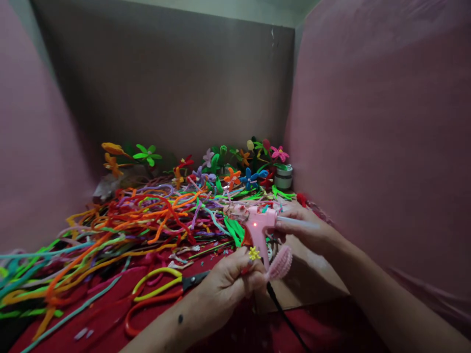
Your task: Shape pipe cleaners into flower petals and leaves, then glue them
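My left hand (237, 280) is closed in a pinch, with a pink pipe-cleaner petal (281, 263) sticking out to its right. A small yellow star-shaped flower centre (253, 253) shows above its thumb. Just behind, a pink hot glue gun (260, 221) points left, its red light lit and its handle running down behind the left fingers. My right hand (303, 226) is closed at the rear of the glue gun, its fingertips partly hidden. From the gun's back a translucent glue stick (297, 222) runs across that hand. A black cord (281, 311) trails below the handle.
A tangled heap of coloured pipe cleaners (147, 215) covers the left and middle. Scissors (158, 294) with yellow and red handles lie near my left forearm. Behind are pipe-cleaner flowers (250, 179) and a small jar (283, 177). Cardboard (305, 274) lies beneath my hands.
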`<state>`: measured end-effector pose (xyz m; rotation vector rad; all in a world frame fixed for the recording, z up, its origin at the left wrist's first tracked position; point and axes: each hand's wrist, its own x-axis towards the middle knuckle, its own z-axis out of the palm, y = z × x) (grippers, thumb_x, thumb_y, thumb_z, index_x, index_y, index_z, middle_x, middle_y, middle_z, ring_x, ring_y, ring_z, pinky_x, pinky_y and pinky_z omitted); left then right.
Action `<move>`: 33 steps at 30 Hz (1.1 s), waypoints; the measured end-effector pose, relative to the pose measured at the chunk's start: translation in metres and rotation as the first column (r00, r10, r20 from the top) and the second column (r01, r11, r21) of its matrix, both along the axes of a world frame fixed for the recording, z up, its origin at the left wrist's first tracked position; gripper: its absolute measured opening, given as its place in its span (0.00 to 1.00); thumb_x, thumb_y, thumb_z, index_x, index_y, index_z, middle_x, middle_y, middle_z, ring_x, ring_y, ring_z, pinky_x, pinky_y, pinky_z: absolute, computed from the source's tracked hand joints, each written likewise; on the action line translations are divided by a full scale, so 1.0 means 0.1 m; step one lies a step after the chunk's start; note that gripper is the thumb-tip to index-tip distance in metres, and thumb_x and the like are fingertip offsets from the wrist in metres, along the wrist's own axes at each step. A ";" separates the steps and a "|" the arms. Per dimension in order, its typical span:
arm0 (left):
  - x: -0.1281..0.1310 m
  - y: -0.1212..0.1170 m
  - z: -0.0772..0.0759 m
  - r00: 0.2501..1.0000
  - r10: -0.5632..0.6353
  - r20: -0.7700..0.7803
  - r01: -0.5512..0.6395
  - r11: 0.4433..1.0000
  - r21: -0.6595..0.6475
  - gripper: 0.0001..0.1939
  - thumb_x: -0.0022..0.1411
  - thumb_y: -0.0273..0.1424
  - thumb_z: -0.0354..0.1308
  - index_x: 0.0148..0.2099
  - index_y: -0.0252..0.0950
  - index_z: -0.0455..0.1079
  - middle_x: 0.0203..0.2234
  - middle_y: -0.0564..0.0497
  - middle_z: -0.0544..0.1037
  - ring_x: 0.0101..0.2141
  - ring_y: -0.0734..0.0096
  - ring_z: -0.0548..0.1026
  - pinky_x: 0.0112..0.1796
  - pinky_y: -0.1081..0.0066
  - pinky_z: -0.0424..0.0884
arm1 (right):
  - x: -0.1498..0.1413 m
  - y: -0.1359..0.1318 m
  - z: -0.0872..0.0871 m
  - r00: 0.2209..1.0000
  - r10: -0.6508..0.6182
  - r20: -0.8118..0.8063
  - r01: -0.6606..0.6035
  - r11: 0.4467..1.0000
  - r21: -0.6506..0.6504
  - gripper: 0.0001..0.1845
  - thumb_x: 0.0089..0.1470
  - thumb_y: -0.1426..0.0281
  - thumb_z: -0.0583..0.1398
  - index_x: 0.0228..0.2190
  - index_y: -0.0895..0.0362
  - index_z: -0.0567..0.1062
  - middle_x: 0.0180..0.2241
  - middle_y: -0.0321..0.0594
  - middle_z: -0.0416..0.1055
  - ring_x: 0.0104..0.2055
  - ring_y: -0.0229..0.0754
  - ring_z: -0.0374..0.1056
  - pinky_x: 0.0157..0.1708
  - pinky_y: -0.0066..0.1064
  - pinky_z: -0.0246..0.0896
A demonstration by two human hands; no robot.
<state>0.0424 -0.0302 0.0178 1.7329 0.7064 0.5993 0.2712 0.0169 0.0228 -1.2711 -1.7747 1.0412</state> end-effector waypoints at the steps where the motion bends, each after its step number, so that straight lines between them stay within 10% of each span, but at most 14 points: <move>1: 0.00 0.00 0.00 1.000 -0.007 0.018 0.007 1.000 -0.003 0.15 0.60 0.38 0.48 0.25 0.35 0.59 0.22 0.55 0.60 0.27 0.76 0.58 0.31 0.73 0.56 | -0.07 -0.14 -0.03 0.940 0.058 -0.336 -0.085 0.994 -0.068 0.11 0.47 0.65 0.59 0.28 0.60 0.76 0.26 0.40 0.71 0.30 0.38 0.66 0.31 0.28 0.58; 9: 0.03 -0.03 -0.02 0.995 -0.043 0.095 0.048 0.997 -0.055 0.14 0.60 0.37 0.50 0.25 0.34 0.61 0.21 0.55 0.61 0.25 0.78 0.60 0.28 0.75 0.57 | -0.55 -0.40 -0.06 0.571 -0.047 -0.820 -0.339 0.896 -0.287 0.11 0.36 0.71 0.67 0.26 0.59 0.74 0.21 0.33 0.67 0.22 0.30 0.61 0.24 0.22 0.57; 14: -0.03 0.01 0.05 0.984 -0.021 0.174 0.047 0.988 -0.147 0.16 0.58 0.42 0.52 0.26 0.33 0.63 0.21 0.51 0.71 0.22 0.77 0.65 0.26 0.74 0.61 | -0.67 -0.30 0.02 0.481 -0.091 -0.872 -0.316 0.910 -0.269 0.11 0.32 0.72 0.68 0.20 0.59 0.70 0.14 0.27 0.60 0.15 0.27 0.53 0.17 0.20 0.50; 22: -0.34 0.24 0.27 0.875 0.349 0.336 -0.319 0.937 -0.142 0.14 0.59 0.39 0.51 0.29 0.33 0.65 0.16 0.53 0.72 0.15 0.80 0.66 0.19 0.78 0.61 | -0.78 0.03 0.36 0.503 0.030 -0.864 -0.226 0.969 -0.098 0.11 0.46 0.66 0.60 0.33 0.57 0.72 0.29 0.38 0.72 0.28 0.38 0.68 0.24 0.28 0.61; 33: -0.48 0.48 0.24 0.642 0.612 0.463 -0.556 0.787 -0.268 0.12 0.52 0.36 0.59 0.28 0.33 0.64 0.14 0.59 0.64 0.11 0.88 0.55 0.13 0.82 0.48 | -0.93 -0.09 -0.08 0.716 -0.049 -0.697 -0.056 0.990 -0.128 0.16 0.39 0.60 0.66 0.33 0.50 0.73 0.20 0.34 0.67 0.16 0.33 0.54 0.15 0.27 0.45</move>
